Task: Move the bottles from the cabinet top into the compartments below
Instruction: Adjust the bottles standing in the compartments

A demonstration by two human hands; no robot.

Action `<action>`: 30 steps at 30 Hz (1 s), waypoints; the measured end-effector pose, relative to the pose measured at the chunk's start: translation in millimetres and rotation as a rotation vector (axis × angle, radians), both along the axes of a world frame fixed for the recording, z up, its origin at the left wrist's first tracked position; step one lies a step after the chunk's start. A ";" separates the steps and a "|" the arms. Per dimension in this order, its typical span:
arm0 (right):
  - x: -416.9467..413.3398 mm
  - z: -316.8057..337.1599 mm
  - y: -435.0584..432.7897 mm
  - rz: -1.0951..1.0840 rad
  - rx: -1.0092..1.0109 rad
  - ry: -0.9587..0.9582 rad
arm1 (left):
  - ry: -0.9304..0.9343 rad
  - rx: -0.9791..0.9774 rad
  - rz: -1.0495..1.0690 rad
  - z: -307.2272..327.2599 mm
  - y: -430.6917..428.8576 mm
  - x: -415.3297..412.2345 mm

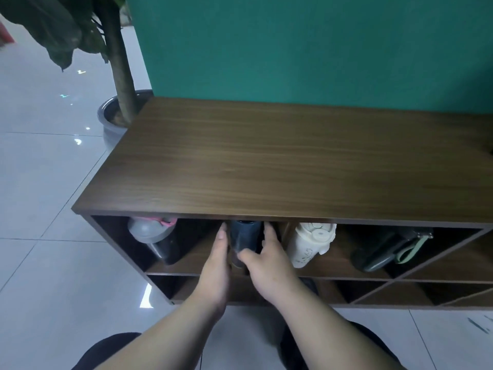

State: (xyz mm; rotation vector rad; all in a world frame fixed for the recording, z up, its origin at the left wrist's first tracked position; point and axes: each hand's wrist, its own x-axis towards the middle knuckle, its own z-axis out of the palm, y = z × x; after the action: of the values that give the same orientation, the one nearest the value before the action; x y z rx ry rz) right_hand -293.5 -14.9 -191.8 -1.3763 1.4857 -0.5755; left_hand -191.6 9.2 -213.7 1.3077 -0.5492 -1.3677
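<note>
A dark blue bottle [245, 236] leans in the middle upper compartment of the brown cabinet [266, 161]. My left hand [216, 265] presses flat against its left side. My right hand [266, 265] grips it from the right, thumb across its lower front. In the compartment to the left lies a grey-lidded bottle with a pink strap [154, 236]. Two compartments lie to the right: one holds a cream bottle [310, 243], and beyond it leans a dark bottle with a pale green loop [384, 249]. No bottle stands on the part of the cabinet top that I see.
A potted plant in a grey pot [112, 121] stands at the cabinet's back left corner, against the green wall [320, 49]. Lower compartments with diagonal dividers [373, 289] run below. Glossy white floor tiles [40, 209] spread to the left and under me.
</note>
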 end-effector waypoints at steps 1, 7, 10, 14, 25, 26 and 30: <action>0.7 -0.2 -0.2 0.007 0.008 -0.008 | 0.012 -0.008 -0.011 -2.4 -1.8 1.0; 2.7 -1.3 -0.7 -0.002 0.020 -0.090 | 0.090 -0.025 -0.069 -8.4 -3.8 0.8; 2.7 -2.2 -0.8 -0.014 0.011 -0.113 | 0.077 -0.040 -0.066 -8.0 -4.1 -0.8; 2.9 -0.7 0.5 -0.023 0.024 -0.132 | 0.068 -0.018 -0.054 -6.4 -3.7 -3.7; 58.9 -3.9 26.9 0.204 0.256 0.012 | -0.053 0.145 0.155 4.5 46.7 51.6; 72.7 -5.7 21.5 0.211 0.233 0.003 | -0.061 0.148 0.194 5.5 52.1 63.0; 115.9 -7.6 4.5 0.197 0.179 -0.046 | -0.147 0.139 0.231 11.9 64.3 99.2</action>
State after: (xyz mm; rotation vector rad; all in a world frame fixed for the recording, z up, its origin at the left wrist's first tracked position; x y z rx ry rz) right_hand -177.6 -10.4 -199.4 -1.3404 1.3135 -0.3386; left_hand -92.4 73.5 -201.9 1.5431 -0.3927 -1.1404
